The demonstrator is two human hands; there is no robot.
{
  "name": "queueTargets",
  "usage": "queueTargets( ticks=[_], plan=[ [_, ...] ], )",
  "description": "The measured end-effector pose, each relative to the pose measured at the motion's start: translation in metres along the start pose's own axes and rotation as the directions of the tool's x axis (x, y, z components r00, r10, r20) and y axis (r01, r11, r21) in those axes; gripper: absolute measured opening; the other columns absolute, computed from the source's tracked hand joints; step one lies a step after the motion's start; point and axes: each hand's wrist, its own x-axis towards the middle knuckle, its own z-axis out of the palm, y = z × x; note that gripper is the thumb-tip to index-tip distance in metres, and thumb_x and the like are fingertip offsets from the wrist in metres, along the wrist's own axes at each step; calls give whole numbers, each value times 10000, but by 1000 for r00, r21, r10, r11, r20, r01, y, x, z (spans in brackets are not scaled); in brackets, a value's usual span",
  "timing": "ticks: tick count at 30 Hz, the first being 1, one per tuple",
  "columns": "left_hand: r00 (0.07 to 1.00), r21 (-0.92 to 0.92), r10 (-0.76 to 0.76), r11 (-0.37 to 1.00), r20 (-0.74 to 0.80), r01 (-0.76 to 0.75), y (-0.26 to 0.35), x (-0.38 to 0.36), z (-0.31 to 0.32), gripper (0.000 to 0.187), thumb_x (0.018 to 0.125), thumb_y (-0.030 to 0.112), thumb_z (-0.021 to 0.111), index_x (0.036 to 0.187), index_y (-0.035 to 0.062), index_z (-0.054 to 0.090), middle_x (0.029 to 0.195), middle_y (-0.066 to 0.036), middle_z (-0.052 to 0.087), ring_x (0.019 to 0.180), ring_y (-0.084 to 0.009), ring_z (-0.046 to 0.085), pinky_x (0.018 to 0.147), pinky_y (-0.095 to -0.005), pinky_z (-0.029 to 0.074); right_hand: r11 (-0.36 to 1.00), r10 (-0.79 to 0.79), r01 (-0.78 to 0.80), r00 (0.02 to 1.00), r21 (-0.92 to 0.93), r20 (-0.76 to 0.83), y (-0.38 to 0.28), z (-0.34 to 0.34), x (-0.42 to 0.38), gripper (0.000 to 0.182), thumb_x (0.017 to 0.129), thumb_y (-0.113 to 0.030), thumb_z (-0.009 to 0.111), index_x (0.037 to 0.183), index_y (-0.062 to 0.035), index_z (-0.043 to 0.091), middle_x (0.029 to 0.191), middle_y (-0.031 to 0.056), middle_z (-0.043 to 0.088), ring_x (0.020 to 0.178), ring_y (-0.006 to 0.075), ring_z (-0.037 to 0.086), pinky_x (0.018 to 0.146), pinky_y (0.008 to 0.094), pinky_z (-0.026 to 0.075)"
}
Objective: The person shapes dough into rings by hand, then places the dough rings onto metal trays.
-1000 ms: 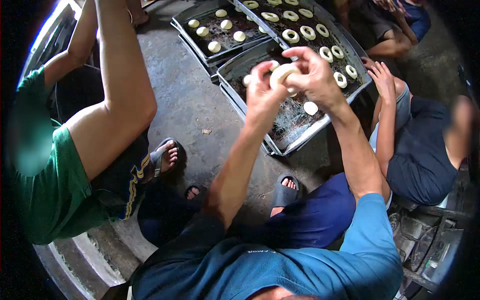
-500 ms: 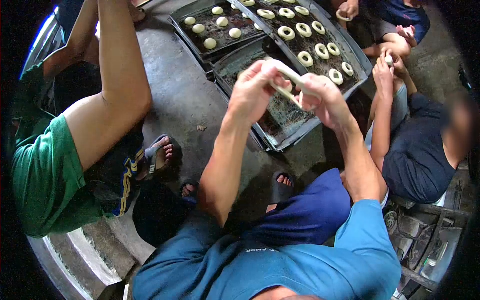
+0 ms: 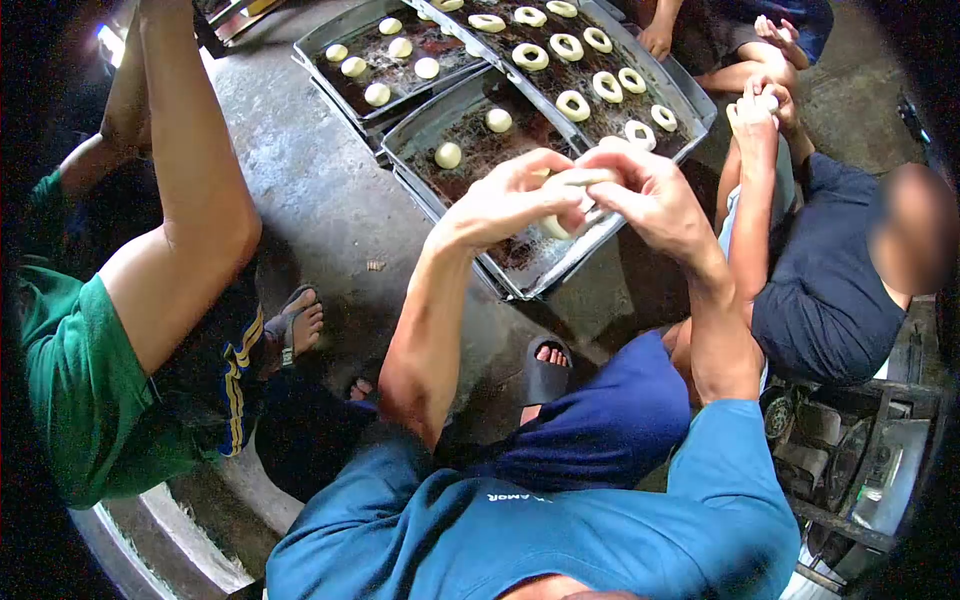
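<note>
A pale dough ring (image 3: 578, 178) is held between my two hands, above the near edge of the trays. My left hand (image 3: 520, 200) has its fingers closed on the ring's left side. On its right side, the fingers of my right hand (image 3: 650, 195) pinch the dough. Fingers cover part of the ring. Just beyond, the near tray (image 3: 420, 135) carries round dough balls, among them one ball (image 3: 447, 155) by its left side. Several shaped rings lie on the right tray (image 3: 690, 100), one of them (image 3: 573, 105) close past my hands.
Another tray (image 3: 320, 75) with dough balls stands at the back left. A person in green (image 3: 90, 380) sits at the left. At the right, a person in a dark shirt (image 3: 830, 280) holds dough. A further person's hand (image 3: 655, 40) is beside the right tray.
The view has shifted, so the trays appear further left. My hands have come closer together, and the stretched dough loop between them now looks smaller and more compact.
</note>
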Motion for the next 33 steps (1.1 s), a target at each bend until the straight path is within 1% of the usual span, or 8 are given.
queueTargets(
  ticks=[3, 6, 10, 13, 14, 19, 25, 33],
  plan=[
    [982, 219, 111, 965, 154, -144, 7, 5, 8, 364, 886, 246, 633, 1163, 16, 577, 995, 4, 624, 860, -76, 548, 770, -260, 466, 863, -304, 226, 947, -451, -106, -11, 14, 4, 288, 774, -55, 625, 1061, -41, 623, 898, 133, 633, 831, 267, 608, 749, 346, 485],
    [994, 98, 100, 991, -37, -96, -4, 4, 3, 267, 922, 281, 577, 975, 21, 611, 785, 17, 591, 682, -49, 515, 618, -208, 435, 818, -397, 294, 910, -495, -116, -12, 21, 3, 261, 808, -56, 600, 1068, -49, 622, 873, 147, 634, 814, 289, 616, 739, 354, 491],
    [984, -144, 124, 979, -125, -142, -15, 0, 4, 215, 931, 265, 563, 886, 54, 568, 719, -5, 573, 599, -63, 520, 562, -197, 418, 851, -192, 106, 974, -514, -116, -15, 17, 4, 198, 861, -77, 544, 1042, -52, 621, 860, 157, 641, 764, 307, 631, 687, 355, 502],
    [948, 93, 315, 946, -38, -310, -17, 5, 27, 254, 904, 266, 599, 970, 21, 591, 668, 34, 542, 610, -22, 458, 524, -185, 357, 993, 67, -57, 992, 101, -104, -3, 8, 13, 179, 902, -97, 525, 1024, -3, 617, 818, 64, 643, 729, 124, 607, 652, 260, 480],
    [996, 51, 91, 994, 12, -92, -7, -1, 16, 266, 893, 263, 611, 977, 10, 609, 671, 43, 536, 628, -14, 440, 535, -177, 354, 992, 73, -57, 986, 112, -149, 0, 13, 10, 183, 910, -99, 517, 1024, 5, 615, 818, 46, 632, 739, 93, 584, 660, 242, 473],
    [955, -71, 204, 972, -213, -224, -12, 0, 6, 257, 890, 268, 597, 979, 32, 646, 629, 57, 502, 502, -32, 406, 460, -201, 321, 996, 75, -70, 990, 51, -122, -6, 18, 4, 194, 921, -104, 507, 1019, 24, 615, 863, 26, 622, 769, 77, 547, 721, 239, 458],
    [969, -255, 208, 938, -134, -236, 1, 3, 9, 361, 920, 255, 580, 1205, 34, 584, 594, 57, 481, 461, -28, 394, 452, -198, 350, 795, 193, -64, 969, 603, -153, 15, 44, 6, 373, 892, -174, 603, 1212, -34, 471, 979, 33, 585, 894, 107, 570, 809, 259, 466],
    [935, -304, 332, 884, -124, -355, -3, 5, -2, 358, 885, 193, 612, 1171, -18, 569, 1024, -119, 656, 930, -147, 611, 889, -269, 449, 784, 183, 53, 933, 619, -312, 11, 30, 8, 137, 934, -110, 533, 1020, -4, 537, 912, 65, 637, 813, 95, 611, 783, 231, 485]
  ],
)
